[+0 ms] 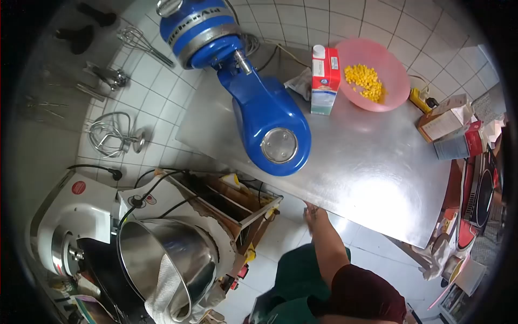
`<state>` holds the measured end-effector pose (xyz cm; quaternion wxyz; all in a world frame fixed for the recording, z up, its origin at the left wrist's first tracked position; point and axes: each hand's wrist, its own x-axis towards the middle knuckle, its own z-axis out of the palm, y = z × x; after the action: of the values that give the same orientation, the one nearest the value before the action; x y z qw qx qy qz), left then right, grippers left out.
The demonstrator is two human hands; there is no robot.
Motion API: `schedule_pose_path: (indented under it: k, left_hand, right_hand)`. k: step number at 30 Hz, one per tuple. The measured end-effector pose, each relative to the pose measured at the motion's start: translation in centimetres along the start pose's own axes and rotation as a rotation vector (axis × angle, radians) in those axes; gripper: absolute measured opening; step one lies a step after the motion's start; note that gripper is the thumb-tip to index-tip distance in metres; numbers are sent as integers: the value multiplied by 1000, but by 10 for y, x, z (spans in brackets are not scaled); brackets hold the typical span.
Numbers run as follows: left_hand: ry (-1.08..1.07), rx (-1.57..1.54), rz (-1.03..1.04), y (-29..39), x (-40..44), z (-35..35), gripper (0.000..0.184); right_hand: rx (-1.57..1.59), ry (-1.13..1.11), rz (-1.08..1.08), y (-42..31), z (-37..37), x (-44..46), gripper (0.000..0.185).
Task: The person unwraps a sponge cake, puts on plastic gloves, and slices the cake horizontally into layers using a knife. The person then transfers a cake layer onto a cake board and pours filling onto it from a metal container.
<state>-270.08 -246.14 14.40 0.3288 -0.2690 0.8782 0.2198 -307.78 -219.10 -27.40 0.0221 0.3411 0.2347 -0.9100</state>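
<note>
My right hand (314, 215) hangs at the front edge of the steel table (345, 183), in front of a green apron (297, 281). Its fingers are small and partly hidden at the edge, so I cannot make out whether they hold anything. My left hand is out of view. Nearest on the table stands a blue KitchenAid stand mixer (264, 102) with its head raised and no bowl on its round base. Behind it are a red and white carton (325, 75) with a white cap and a pink bowl (396, 70) holding yellow corn kernels (365, 82).
Opened boxes (445, 117) and a yellow package (421, 101) sit at the table's right end. Lower left, a white mixer (81, 210) stands by a large steel bowl (162, 254) with a white cloth (166, 286). Whisks (143, 43) hang on the tiled wall.
</note>
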Motion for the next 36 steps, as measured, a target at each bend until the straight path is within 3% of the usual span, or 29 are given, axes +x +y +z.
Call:
schedule_pose_path:
  k: [4,7,10,12,15,18,21,23,26,29,30,33,34,36]
  left_hand:
    - [50,63,207,-9,23,-11,54]
    - [146,143,436,-34,39,-18,53]
    - [270,223,695,-58,59,-26,53]
    - [333,259,822,-62,70,-34,54]
    - [299,405,744,-32,51,-59,47]
    - [209,352,722,-19,58,-66,39]
    - [347,263,967,-2,65,-65,33]
    - [219,232,942,36,50,-85,26]
    - [13,159,1010,108,15,-130,21]
    - [-114,368,1075,160,-16,-171,22]
    - [-119,293,1026,179,-37,-178,21]
    - [-92,314,1251,234,-63,-201,22]
    - [-146,280,1211,250,-62,-208,30]
    - [113,185,1248,291,-56,-206,25]
  right_hand:
    - [-76,8,-20,-11,-10,-43,29]
    - [-89,48,195,-57,10,-121,36]
    - [-77,88,52,-85,34,-232,48]
    - [-68,93,-37,-89,13,-285,54]
    - [24,175,21,-101,-26,-379,58]
    - [-46,256,-116,-124,-39,-486,60]
    - [-127,270,-172,-159,-17,-578,62]
    - [-120,284,-231,-182,-3,-614,59]
    - [-4,180,-286,-216,-2,-601,56]
    - [46,69,-291,-255,-18,-542,52]
    - [27,47,-292,-270,-11,-515,51]
    - [-51,-25,-285,-312,-1,-435,52]
    - [-25,-85,-259,-324,-5,-408,53]
    - [42,-193,-211,-343,-8,-370,53]
